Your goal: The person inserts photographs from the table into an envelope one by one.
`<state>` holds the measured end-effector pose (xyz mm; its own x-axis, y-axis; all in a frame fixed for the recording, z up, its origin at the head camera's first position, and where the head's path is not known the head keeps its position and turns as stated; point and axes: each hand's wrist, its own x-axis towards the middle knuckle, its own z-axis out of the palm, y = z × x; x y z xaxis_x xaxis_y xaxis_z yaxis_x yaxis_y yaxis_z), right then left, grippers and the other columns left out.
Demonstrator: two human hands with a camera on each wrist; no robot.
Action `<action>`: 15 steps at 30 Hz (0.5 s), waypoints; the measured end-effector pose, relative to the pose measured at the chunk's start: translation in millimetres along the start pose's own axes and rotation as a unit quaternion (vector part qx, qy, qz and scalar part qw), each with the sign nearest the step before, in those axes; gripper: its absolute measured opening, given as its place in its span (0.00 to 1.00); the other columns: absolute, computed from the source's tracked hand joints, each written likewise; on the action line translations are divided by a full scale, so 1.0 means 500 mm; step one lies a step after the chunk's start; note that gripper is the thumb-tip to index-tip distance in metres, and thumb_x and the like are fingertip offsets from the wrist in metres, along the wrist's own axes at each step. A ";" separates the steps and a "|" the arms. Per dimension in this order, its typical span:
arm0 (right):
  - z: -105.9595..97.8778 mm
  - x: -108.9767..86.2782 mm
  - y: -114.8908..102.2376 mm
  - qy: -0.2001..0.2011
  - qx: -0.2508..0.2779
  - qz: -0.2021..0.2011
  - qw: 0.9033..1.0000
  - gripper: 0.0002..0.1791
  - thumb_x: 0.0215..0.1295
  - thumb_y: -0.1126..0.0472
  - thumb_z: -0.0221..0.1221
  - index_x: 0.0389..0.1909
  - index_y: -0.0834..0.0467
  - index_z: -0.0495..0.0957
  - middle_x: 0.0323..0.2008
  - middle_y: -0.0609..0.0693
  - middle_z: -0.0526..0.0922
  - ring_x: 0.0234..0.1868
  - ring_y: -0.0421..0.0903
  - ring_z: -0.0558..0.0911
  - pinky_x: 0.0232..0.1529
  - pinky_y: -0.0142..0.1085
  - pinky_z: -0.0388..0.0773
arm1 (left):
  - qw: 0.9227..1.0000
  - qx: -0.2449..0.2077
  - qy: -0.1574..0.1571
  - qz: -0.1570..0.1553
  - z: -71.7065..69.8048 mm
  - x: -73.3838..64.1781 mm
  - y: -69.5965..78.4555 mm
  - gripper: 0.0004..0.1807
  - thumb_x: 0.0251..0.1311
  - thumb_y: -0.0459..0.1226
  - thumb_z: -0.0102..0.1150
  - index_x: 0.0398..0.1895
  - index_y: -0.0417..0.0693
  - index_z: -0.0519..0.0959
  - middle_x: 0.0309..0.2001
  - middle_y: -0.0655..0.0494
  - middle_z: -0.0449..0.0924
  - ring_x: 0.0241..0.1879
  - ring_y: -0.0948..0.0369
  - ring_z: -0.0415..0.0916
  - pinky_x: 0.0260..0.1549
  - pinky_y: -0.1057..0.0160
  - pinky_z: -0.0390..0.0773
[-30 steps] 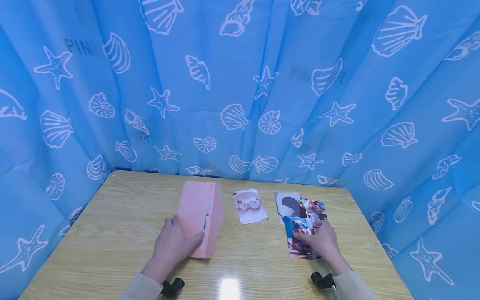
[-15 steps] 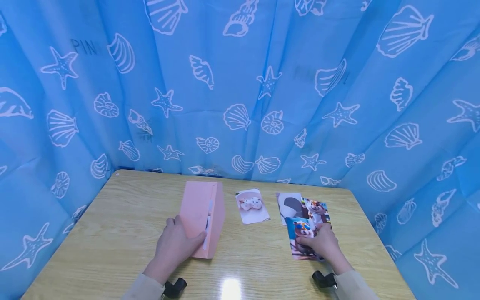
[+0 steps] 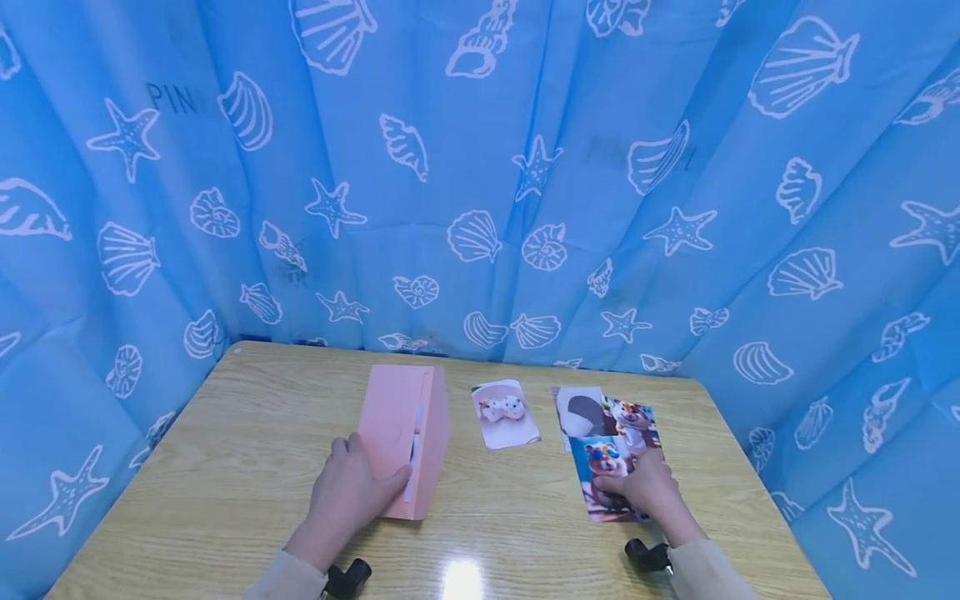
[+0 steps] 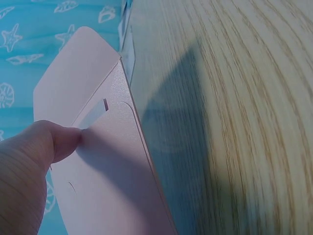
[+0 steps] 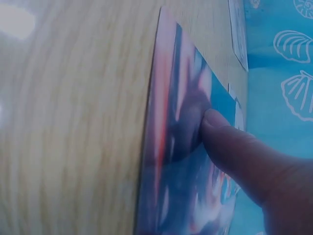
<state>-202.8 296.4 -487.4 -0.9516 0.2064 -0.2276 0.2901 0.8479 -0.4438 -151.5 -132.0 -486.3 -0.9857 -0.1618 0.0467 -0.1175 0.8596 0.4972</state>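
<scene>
My left hand (image 3: 348, 487) grips a pink paper envelope (image 3: 390, 408) by its near left part, thumb at the opening. Its flap (image 4: 76, 63) stands raised in the left wrist view, and a pale card edge (image 4: 94, 113) shows in the opening. Over on the right, my right hand (image 3: 651, 490) holds a glossy picture card (image 3: 600, 452) of an animal in blue goggles. The thumb (image 5: 239, 152) lies across the printed face; the other fingers are mostly hidden. Behind that card lie another animal picture card (image 3: 628, 414) and a grey-and-white one (image 3: 581, 408), partly overlapped.
A picture card with two small white animals (image 3: 502, 412) lies between the envelope and the other cards. The wooden table (image 3: 247, 442) ends at a blue shell-print curtain (image 3: 480, 167). Black wrist-camera mounts (image 3: 348, 577) hang below both wrists.
The view has shifted slightly. Both hands keep their hold on the envelope and the picture card, with hardly any movement on the table.
</scene>
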 end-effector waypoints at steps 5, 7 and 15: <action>0.003 0.001 0.005 0.012 0.017 -0.022 1.000 0.56 0.40 0.40 0.76 0.52 0.80 0.60 0.44 0.73 0.69 0.44 0.64 0.72 0.46 0.57 0.71 | 1.000 0.001 -0.001 -0.001 0.001 0.001 0.000 0.52 0.48 0.64 0.63 0.54 0.22 0.65 0.39 0.37 0.67 0.31 0.51 0.70 0.29 0.49 0.76; 0.003 0.003 0.011 0.008 0.026 -0.028 0.999 0.52 0.41 0.40 0.75 0.50 0.77 0.64 0.43 0.70 0.71 0.43 0.62 0.73 0.44 0.55 0.72 | 1.000 0.001 0.002 0.001 0.002 0.002 0.000 0.52 0.48 0.64 0.63 0.54 0.22 0.66 0.39 0.37 0.67 0.31 0.50 0.70 0.29 0.49 0.76; -0.016 0.005 0.023 -0.031 0.079 -0.042 0.996 0.19 0.63 0.57 0.62 0.40 0.68 0.68 0.32 0.57 0.70 0.32 0.51 0.70 0.29 0.40 0.68 | 1.000 0.004 -0.008 0.000 0.006 0.003 -0.002 0.52 0.48 0.64 0.62 0.54 0.22 0.66 0.41 0.37 0.68 0.32 0.51 0.70 0.30 0.50 0.76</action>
<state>-202.4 310.7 -486.0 -0.9664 0.1041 -0.2351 0.2276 0.7721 -0.5934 -153.4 -131.6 -489.2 -0.9873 -0.1552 0.0332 -0.1193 0.8634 0.4902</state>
